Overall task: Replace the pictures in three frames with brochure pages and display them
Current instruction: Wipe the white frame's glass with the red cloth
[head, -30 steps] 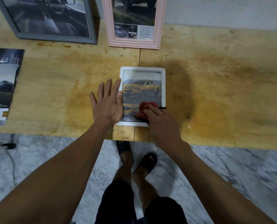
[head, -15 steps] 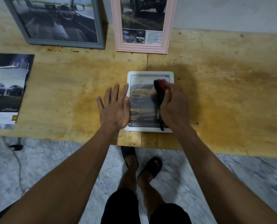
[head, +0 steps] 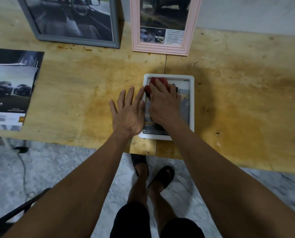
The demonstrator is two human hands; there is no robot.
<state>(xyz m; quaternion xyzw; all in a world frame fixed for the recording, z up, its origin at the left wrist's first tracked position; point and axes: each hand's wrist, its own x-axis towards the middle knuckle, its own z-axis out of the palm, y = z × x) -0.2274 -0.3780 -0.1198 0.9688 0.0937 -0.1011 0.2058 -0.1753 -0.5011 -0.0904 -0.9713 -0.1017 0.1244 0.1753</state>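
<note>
A small white frame (head: pixel 192 100) lies flat near the table's front edge, with a brochure page of a yellow truck under its glass. My right hand (head: pixel 164 103) presses a red cloth (head: pixel 158 82) onto the frame's upper left part. My left hand (head: pixel 128 111) rests flat with fingers spread, on the table and the frame's left edge. A grey frame (head: pixel 74 19) with a car-interior page and a pink frame (head: pixel 162 26) with a vehicle page stand upright against the wall at the back.
A car brochure (head: pixel 9 88) lies flat at the table's left. The wooden table (head: pixel 238 100) has a stained top; its front edge runs just below the white frame. Marble floor, my feet in sandals and a dark chair edge (head: pixel 23 208) lie below.
My right hand with the red cloth has slid from the frame's lower part up to its top left corner. My left hand has stayed flat at the frame's left edge.
</note>
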